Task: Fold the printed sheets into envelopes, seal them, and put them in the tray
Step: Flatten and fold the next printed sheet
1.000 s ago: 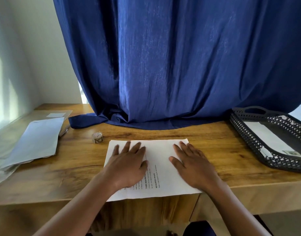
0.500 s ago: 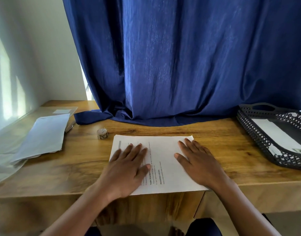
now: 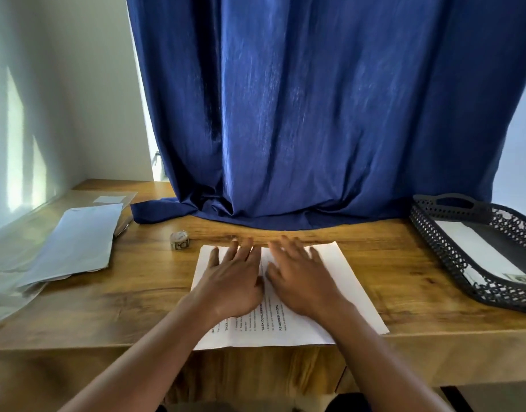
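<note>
Both hands, left (image 3: 235,285) & right (image 3: 300,281), lie flat, fingers spread, on sheet (image 3: 339,281); tray (image 3: 452,257) right. Best: press outward evenly, keep edges square.

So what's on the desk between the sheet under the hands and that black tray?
Nothing: in the head view, only bare wooden desk separates the printed sheet from the black tray.
</note>
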Action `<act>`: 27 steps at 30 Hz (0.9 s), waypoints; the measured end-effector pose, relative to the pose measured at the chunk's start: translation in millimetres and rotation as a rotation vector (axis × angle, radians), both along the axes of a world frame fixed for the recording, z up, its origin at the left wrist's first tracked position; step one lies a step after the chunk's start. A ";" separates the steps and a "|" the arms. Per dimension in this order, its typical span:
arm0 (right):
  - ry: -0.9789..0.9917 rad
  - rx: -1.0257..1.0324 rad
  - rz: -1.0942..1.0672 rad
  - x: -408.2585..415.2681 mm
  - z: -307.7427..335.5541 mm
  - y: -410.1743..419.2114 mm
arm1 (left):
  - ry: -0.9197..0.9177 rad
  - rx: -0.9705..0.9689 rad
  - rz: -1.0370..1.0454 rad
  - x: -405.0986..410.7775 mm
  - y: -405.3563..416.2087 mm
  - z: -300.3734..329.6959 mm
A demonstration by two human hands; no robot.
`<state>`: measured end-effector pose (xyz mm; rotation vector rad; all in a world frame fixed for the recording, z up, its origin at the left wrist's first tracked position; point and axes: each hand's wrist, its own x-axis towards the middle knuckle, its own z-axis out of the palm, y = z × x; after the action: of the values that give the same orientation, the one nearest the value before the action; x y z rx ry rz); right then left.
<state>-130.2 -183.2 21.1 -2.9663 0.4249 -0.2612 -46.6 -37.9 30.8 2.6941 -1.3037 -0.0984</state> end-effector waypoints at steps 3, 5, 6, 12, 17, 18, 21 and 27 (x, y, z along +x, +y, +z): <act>0.083 0.054 0.014 8.5 -12.3 7.2 | 0.011 -0.003 -0.003 4.7 -3.2 -14.7; 0.082 0.068 0.016 9.2 -16.7 2.6 | -0.020 0.001 0.000 8.9 0.0 -24.6; 0.083 0.063 0.023 9.1 -17.9 -0.8 | -0.040 -0.004 0.002 10.6 1.5 -27.8; 0.121 0.046 -0.129 -10.7 -17.8 -49.2 | -0.066 -0.012 0.001 12.8 1.8 -33.2; 0.131 0.058 -0.230 -24.5 -10.9 -70.5 | -0.072 -0.019 0.006 12.4 1.7 -35.1; 0.122 0.026 -0.243 -23.5 -9.1 -66.3 | -0.072 -0.016 0.007 12.0 1.7 -35.0; 0.015 -0.099 -0.214 -20.4 -5.8 -41.1 | -0.076 -0.014 0.009 11.0 1.1 -33.9; 0.053 0.051 0.044 -22.4 -21.9 11.2 | -0.085 -0.010 0.000 10.8 3.7 -33.4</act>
<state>-152.7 -172.1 -0.8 -2.9339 0.3665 -0.1644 -35.9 -34.1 -2.6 2.7176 -1.3230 0.0232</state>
